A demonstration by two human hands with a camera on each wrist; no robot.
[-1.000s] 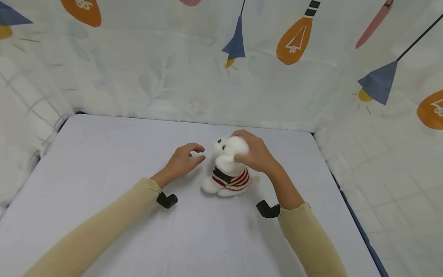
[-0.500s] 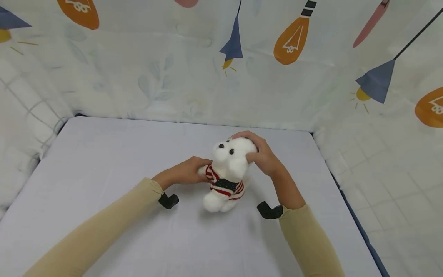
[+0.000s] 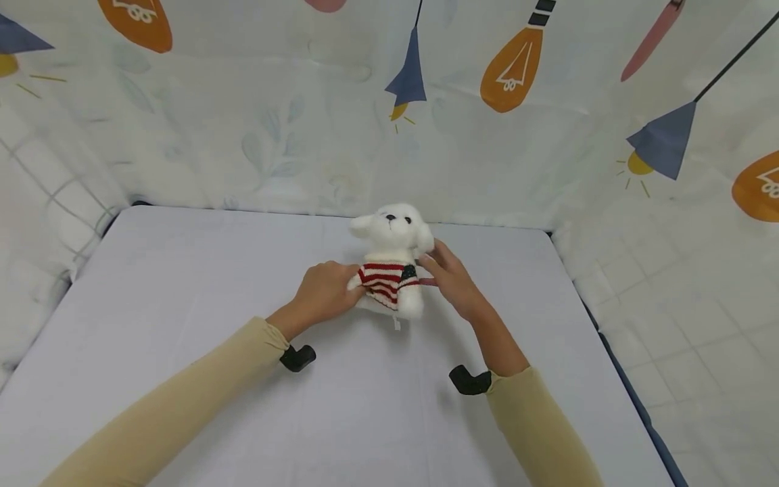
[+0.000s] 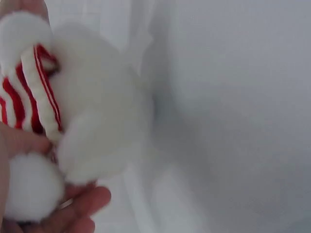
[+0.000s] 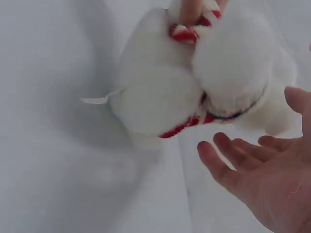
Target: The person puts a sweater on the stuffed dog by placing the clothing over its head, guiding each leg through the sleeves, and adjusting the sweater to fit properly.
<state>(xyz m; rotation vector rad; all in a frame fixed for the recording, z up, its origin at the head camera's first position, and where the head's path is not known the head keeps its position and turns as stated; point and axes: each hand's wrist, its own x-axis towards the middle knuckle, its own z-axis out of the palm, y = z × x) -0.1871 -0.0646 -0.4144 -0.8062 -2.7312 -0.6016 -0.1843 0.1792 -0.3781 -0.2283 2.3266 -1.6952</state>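
Observation:
A white plush dog in a red-and-white striped sweater faces me, upright, in the head view. My left hand grips one of its front legs at the sweater's sleeve. Up close in the left wrist view, the round white paw pokes out between thumb and fingers. On the dog's other side is my right hand, close by its ear and flank. In the right wrist view the fingers of that right hand are spread and relaxed next to the toy. A small white tag hangs from the dog's bottom.
White cloth covers the table. Behind it hangs a pale curtain printed with lamps and bulbs, and similar cloth closes off both sides. Black wrist mounts stick out from the sleeves.
The dog has turned and risen toward the table's back edge. My left hand first took hold of its leg; my right hand has since let go of the head and dropped beside the body.

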